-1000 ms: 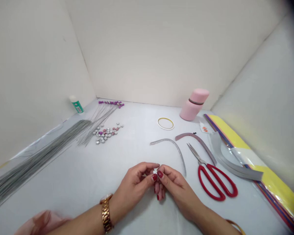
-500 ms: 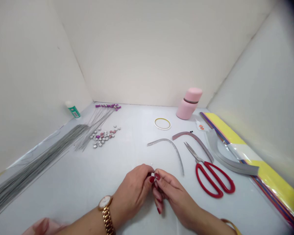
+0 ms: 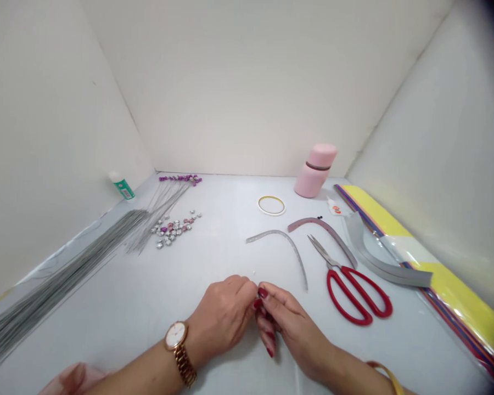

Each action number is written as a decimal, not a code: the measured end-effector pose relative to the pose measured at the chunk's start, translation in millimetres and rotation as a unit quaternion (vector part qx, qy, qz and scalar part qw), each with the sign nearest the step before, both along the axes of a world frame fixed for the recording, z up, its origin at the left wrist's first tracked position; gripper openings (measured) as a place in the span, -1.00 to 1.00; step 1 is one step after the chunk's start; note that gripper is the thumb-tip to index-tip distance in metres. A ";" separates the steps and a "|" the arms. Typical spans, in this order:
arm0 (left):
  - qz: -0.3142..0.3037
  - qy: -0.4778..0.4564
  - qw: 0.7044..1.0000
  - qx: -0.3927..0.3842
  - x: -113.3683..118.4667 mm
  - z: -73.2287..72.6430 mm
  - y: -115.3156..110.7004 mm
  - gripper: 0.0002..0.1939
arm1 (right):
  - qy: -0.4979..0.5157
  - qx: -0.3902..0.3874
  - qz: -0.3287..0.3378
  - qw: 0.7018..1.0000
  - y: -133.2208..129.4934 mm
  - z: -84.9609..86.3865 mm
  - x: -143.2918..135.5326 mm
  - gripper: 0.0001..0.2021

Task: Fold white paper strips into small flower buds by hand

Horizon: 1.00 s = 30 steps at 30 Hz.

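Observation:
At the front middle of the table, my left hand [image 3: 226, 312] and my right hand [image 3: 290, 323] meet at the fingertips. Both are closed in a pinch on something small that the fingers mostly hide. A tiny white bit [image 3: 254, 272] lies just beyond them. Beyond my right hand are a thin curved silvery strip [image 3: 288, 240], a pinkish curved strip [image 3: 327, 229] and red-handled scissors [image 3: 348, 285]. Small folded silver, pink and purple pieces [image 3: 173, 233] lie in a group to the left.
Grey wires [image 3: 69, 274] run along the left, beside purple-tipped stems [image 3: 181, 180] and a glue stick [image 3: 124, 187]. A tape ring [image 3: 271, 205] and pink bottle [image 3: 315, 170] stand further back. Right: grey strips [image 3: 391, 272], small white tube [image 3: 335, 207], coloured paper packs [image 3: 456, 296].
My left hand has turned slightly, with its fingers curled further over the pinch. The view has shifted a little; the objects on the table lie as before.

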<state>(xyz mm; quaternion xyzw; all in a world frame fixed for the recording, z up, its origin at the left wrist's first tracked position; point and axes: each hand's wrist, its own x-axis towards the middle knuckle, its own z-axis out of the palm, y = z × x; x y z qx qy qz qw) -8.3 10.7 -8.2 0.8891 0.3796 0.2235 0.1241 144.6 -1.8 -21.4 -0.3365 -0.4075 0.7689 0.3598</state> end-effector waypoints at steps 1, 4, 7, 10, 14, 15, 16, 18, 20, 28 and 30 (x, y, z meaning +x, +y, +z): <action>0.002 -0.004 1.000 0.003 0.6 -0.4 -0.6 -0.84 | -0.004 0.001 -0.004 1.000 -0.9 0.0 -0.5 -0.73; 0.007 -0.020 1.000 0.008 2.8 -1.1 -2.9 -0.85 | -0.002 0.000 -0.023 1.000 -4.4 -0.1 -3.2 -0.71; 0.009 -0.036 0.999 0.011 5.4 -1.9 -4.9 -0.86 | 0.003 -0.005 -0.049 0.999 -8.3 -0.8 -6.9 -0.71; 0.013 -0.040 0.999 0.008 7.1 -3.2 -5.1 -0.85 | 0.000 -0.004 -0.071 0.997 -10.9 -0.6 -9.4 -0.70; 0.015 -0.059 0.997 -0.039 8.1 -1.2 -3.7 -0.81 | -0.021 0.006 -0.079 0.997 -10.8 2.0 -8.8 -0.70; 0.014 -0.074 0.995 -0.064 8.0 0.4 -3.4 -0.78 | -0.023 0.005 -0.072 0.997 -10.1 2.6 -8.1 -0.69; 0.012 -0.089 0.992 -0.091 7.8 2.2 -3.1 -0.75 | -0.020 0.000 -0.062 0.998 -9.1 3.1 -7.2 -0.69; 0.013 -0.109 0.984 -0.143 6.5 5.6 -2.5 -0.70 | -0.008 -0.018 -0.043 0.999 -6.6 3.2 -5.6 -0.69; 0.017 -0.109 0.979 -0.170 4.6 7.7 -1.5 -0.71 | 0.000 -0.035 -0.026 0.999 -4.1 2.6 -4.4 -0.69; -0.005 -0.206 0.941 -0.267 5.8 8.5 -5.1 -0.75 | -0.184 0.155 -0.016 0.970 -5.6 6.1 0.4 -0.67; 0.001 -0.239 0.928 -0.285 7.3 8.6 -7.6 -0.77 | -0.272 0.257 -0.013 0.927 -6.2 7.9 4.0 -0.67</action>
